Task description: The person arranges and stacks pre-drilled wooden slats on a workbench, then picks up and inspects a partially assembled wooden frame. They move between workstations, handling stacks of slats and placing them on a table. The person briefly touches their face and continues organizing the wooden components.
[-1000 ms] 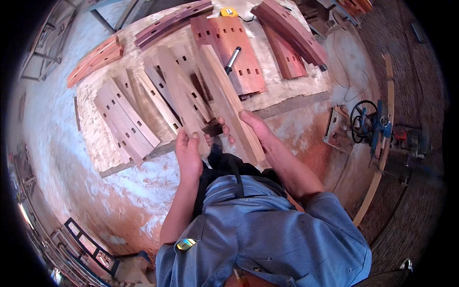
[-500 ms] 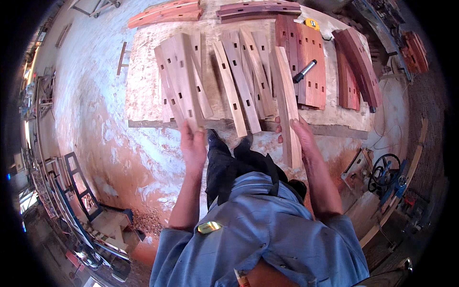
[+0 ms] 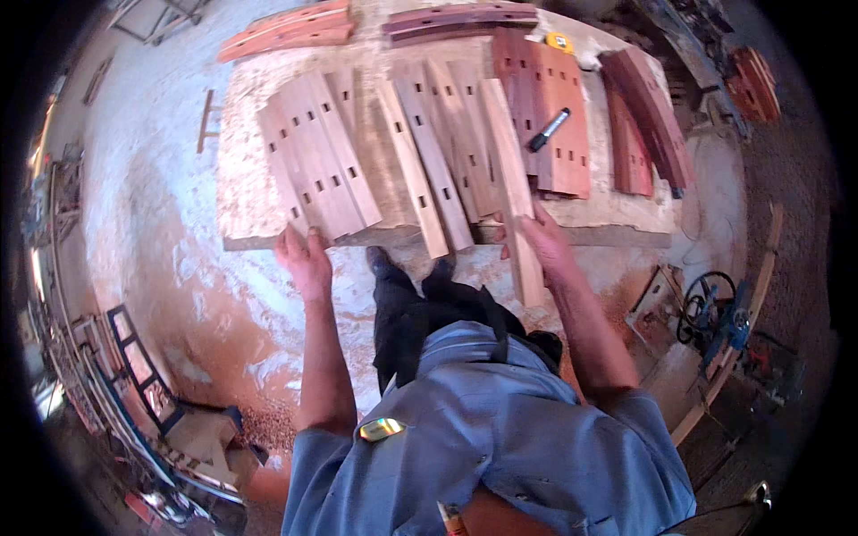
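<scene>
A long pale wooden slat (image 3: pixel 509 179), plain on the face that shows, lies lengthwise on the workbench (image 3: pixel 617 219) with its near end jutting over the front edge. The right hand (image 3: pixel 545 246) grips that overhanging end, fingers closed round it, forearm stretched forward. The left hand (image 3: pixel 306 261) rests at the bench edge, apparently touching the near ends of the mortised slats (image 3: pixel 317 161) just beyond it; its grip is hard to judge.
</scene>
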### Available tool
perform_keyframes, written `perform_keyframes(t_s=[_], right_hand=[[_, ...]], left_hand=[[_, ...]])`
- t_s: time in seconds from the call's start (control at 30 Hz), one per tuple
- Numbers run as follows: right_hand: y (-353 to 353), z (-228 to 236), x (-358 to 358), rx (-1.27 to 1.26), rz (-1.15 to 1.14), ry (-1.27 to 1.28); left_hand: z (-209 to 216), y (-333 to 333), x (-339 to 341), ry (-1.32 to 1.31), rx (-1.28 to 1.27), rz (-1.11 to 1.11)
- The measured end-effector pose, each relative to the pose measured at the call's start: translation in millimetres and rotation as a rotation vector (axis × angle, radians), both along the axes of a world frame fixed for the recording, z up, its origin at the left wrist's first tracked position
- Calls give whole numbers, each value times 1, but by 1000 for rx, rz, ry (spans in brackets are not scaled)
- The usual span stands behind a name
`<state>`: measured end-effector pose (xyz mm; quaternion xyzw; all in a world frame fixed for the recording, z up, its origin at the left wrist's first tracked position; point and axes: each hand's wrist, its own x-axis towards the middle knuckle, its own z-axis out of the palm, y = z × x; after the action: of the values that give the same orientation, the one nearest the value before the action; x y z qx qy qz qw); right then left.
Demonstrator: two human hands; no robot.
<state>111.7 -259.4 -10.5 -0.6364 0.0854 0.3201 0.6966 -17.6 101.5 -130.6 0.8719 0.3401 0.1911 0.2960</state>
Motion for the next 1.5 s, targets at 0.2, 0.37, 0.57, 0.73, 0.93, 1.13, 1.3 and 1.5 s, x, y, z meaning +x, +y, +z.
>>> perform_keyframes(t_s=[0.2, 0.37, 0.57, 0.73, 0.93, 1.13, 1.3, 1.5], right_hand=[[-1, -23, 2, -237, 24, -247], [19, -8, 17, -602, 89, -401], [40, 26, 27, -977, 215, -529], [28, 15, 23, -982, 199, -556], [12, -2, 21, -927, 69, -543], [12, 3, 30, -911, 56, -500], [27, 20, 48, -748, 85, -440], [58, 23, 68, -763, 119, -358]], left_hand=[[24, -3, -1, 107, 181, -59], [59, -60, 25, -63, -132, -309], [66, -145, 103, 48, 191, -424], [77, -160, 133, 270, 27, -395], [66, -167, 141, 245, 10, -335], [60, -171, 146, 193, -10, -292], [65, -174, 164, 169, -2, -307], [44, -170, 167, 113, 12, -322]])
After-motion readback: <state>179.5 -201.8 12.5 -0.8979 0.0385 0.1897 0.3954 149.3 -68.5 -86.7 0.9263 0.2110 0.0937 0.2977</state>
